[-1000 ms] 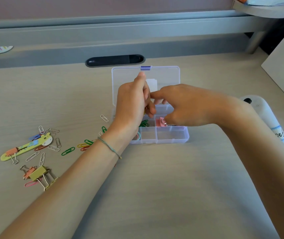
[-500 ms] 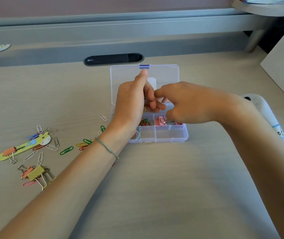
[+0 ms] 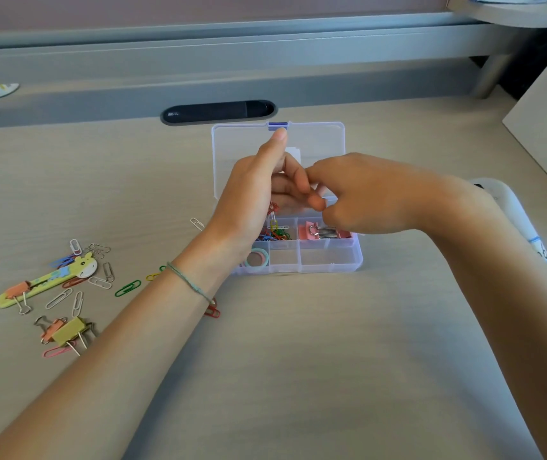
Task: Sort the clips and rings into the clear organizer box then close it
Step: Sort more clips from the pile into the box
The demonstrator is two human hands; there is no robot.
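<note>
Two hands meet over the open clear organizer box (image 3: 331, 260) at the middle of the desk, near its far edge. Left hand (image 3: 252, 197) upright on its edge, thumb pointing up toward the purple latch (image 3: 278, 125) of the laid-back lid (image 3: 242, 151), fingers (image 3: 293, 175) curled inward around a small bunch of coloured paper clips (image 3: 272, 209) dangling from the palm just above the box. Right hand (image 3: 365, 194) knuckles-up, its fingers bent and drawn together, tips touching the left fingers; whether pinching a clip, cannot tell. Directly below the dangling bunch, a compartment heaped with more coloured clips (image 3: 277, 234). Beside it, under the right hand, a compartment with pink binder clips (image 3: 313, 231). At the box's near left corner, a pastel ring (image 3: 257, 258), partly hidden by the left wrist.

Scattered toward the desk's left edge, well apart from the hands: loose paper clips (image 3: 99, 280), a giraffe-shaped ruler (image 3: 49, 280) with an orange binder clip (image 3: 18, 290) on its end, a yellow binder clip (image 3: 69, 332), a green paper clip (image 3: 127, 288). Just under the left wrist, a red paper clip (image 3: 213, 313).
</note>
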